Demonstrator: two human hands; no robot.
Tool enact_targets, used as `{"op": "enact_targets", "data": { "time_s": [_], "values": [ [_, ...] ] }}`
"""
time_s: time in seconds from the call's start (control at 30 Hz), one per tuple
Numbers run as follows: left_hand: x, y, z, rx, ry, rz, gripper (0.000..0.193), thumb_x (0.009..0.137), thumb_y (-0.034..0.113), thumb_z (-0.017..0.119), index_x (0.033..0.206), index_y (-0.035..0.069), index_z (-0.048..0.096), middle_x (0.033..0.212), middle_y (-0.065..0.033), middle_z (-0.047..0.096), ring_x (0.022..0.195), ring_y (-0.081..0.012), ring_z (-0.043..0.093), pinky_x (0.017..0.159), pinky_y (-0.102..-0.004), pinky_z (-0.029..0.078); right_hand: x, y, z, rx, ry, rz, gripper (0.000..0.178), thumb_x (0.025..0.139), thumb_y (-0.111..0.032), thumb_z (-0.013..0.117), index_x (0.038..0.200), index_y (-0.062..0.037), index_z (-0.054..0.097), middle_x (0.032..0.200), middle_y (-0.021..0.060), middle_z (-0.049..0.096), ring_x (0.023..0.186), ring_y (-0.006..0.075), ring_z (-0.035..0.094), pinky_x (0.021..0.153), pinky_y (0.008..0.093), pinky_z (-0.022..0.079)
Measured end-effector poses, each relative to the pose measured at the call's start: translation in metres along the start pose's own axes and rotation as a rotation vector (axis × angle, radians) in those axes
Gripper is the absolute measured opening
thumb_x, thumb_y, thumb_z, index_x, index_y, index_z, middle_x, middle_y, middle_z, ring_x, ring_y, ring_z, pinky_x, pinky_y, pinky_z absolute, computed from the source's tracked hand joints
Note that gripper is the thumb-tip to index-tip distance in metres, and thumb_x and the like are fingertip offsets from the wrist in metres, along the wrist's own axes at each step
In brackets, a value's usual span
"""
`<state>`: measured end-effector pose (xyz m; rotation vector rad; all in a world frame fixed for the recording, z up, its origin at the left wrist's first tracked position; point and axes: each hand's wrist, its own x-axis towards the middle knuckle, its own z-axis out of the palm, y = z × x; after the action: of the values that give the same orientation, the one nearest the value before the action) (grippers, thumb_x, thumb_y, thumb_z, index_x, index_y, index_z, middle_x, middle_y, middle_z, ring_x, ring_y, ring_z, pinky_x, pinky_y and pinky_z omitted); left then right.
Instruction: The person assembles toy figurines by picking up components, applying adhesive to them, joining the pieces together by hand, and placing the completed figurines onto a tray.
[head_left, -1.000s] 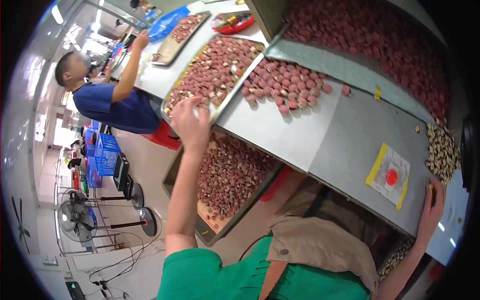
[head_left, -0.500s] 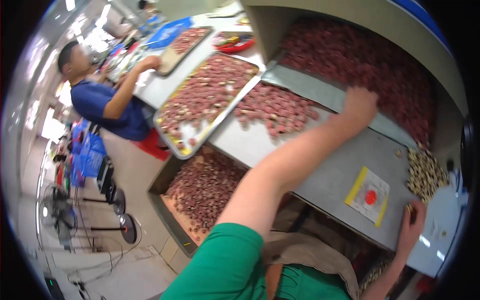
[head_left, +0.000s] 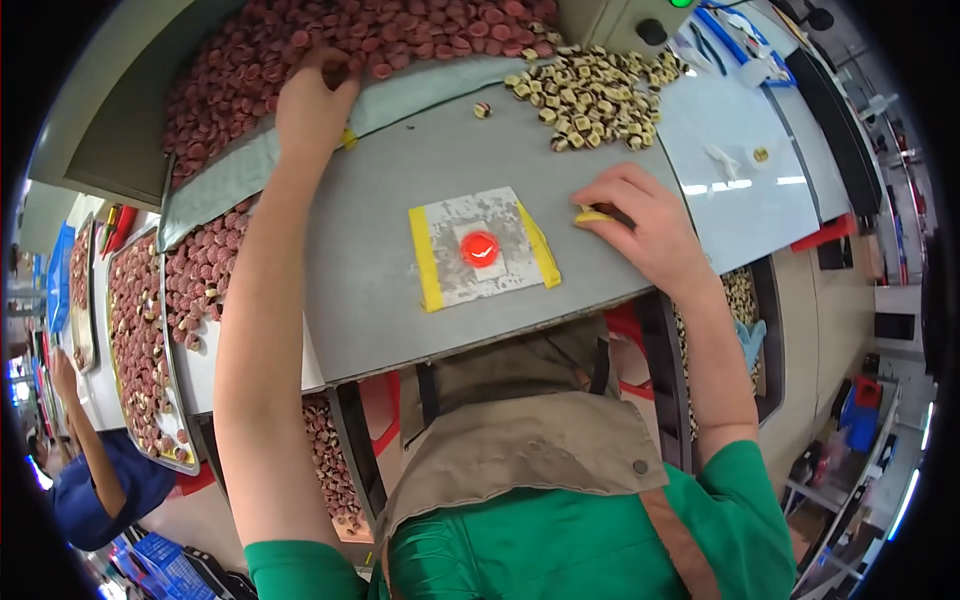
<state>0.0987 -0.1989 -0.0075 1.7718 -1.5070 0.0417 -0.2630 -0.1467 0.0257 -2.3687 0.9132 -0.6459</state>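
Observation:
My left hand [head_left: 315, 105] reaches over a grey-green strip [head_left: 425, 88] at the far left, its fingers bent at the edge of a heap of small round dark-red pieces [head_left: 400, 35]. What its fingertips hold is hidden. Above the grey table at the right, my right hand [head_left: 645, 225] has thumb and forefinger curled together. Something small and yellow [head_left: 592, 215] shows at its thumb; whether it is held or wrapped on is unclear. Between the hands, a red disc [head_left: 480, 249] sits on a worn pale sheet [head_left: 455, 285] with yellow tape along two sides.
Cream-and-dark small pieces [head_left: 595, 95] are heaped at the far right, with one loose piece [head_left: 482, 110] nearby. A metal tray [head_left: 183, 455] of red pieces lies left. Open drawers hold red pieces [head_left: 335, 465] and cream pieces [head_left: 740, 300]. A co-worker's arm [head_left: 95, 455] shows far left.
The view has swung to the right and now faces the table. My left hand remains at the red heap; my right hand now shows above the table beside the taped sheet.

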Motion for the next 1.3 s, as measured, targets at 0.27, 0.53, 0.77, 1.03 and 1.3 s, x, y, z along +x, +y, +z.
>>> {"op": "enact_targets", "data": {
  "time_s": [0.27,0.53,0.77,1.03,1.3],
  "values": [
    [-0.012,0.004,-0.012,-0.266,0.051,-0.063,0.025,0.083,0.019,0.061,0.104,0.006,0.064,0.094,-0.0079,0.068,0.086,-0.0181,0.064,0.079,-0.0304,0.048,0.004,-0.004,0.007,0.000,-0.018,-0.032,0.026,0.079,-0.011,0.069,0.105,-0.0076,0.063,0.100,0.0070,0.057,0.088,0.0207,0.058,0.077,0.0306,0.048],
    [-0.063,0.048,-0.091,-0.739,-0.123,-0.405,0.036,0.087,0.010,0.056,0.123,0.003,0.058,0.106,-0.0029,0.063,0.095,-0.0095,0.056,0.084,-0.0221,0.045,-0.001,-0.015,-0.008,0.031,-0.061,0.145,0.029,0.082,-0.010,0.065,0.110,-0.0056,0.060,0.102,0.0079,0.057,0.091,0.0199,0.059,0.079,0.0307,0.049],
    [-0.157,0.095,-0.095,-1.327,-0.327,-0.748,0.030,0.090,0.010,0.061,0.118,0.000,0.058,0.100,-0.0006,0.058,0.081,-0.0058,0.052,0.075,-0.0194,0.043,0.003,-0.008,0.012,-0.075,-0.026,0.043,0.021,0.083,-0.011,0.066,0.101,-0.0037,0.058,0.094,0.0087,0.057,0.080,0.0198,0.059,0.070,0.0292,0.049],
    [-0.181,0.113,-0.074,-1.726,-0.296,-0.878,0.038,0.095,0.013,0.052,0.130,-0.002,0.047,0.109,-0.0037,0.058,0.090,-0.0087,0.055,0.081,-0.0224,0.045,0.010,-0.030,0.016,-0.096,-0.022,0.094,0.026,0.079,-0.009,0.069,0.103,-0.0037,0.057,0.091,0.0088,0.057,0.079,0.0200,0.057,0.071,0.0310,0.048],
    [-0.191,0.102,-0.074,-1.838,-0.274,-0.851,0.041,0.099,0.013,0.046,0.136,-0.003,0.039,0.120,-0.0137,0.055,0.090,-0.0095,0.055,0.082,-0.0243,0.049,0.013,-0.029,0.002,-0.174,-0.204,-0.082,0.020,0.083,0.001,0.058,0.103,-0.0027,0.062,0.096,0.0114,0.059,0.091,0.0261,0.058,0.079,0.0327,0.047]
  ]
}}
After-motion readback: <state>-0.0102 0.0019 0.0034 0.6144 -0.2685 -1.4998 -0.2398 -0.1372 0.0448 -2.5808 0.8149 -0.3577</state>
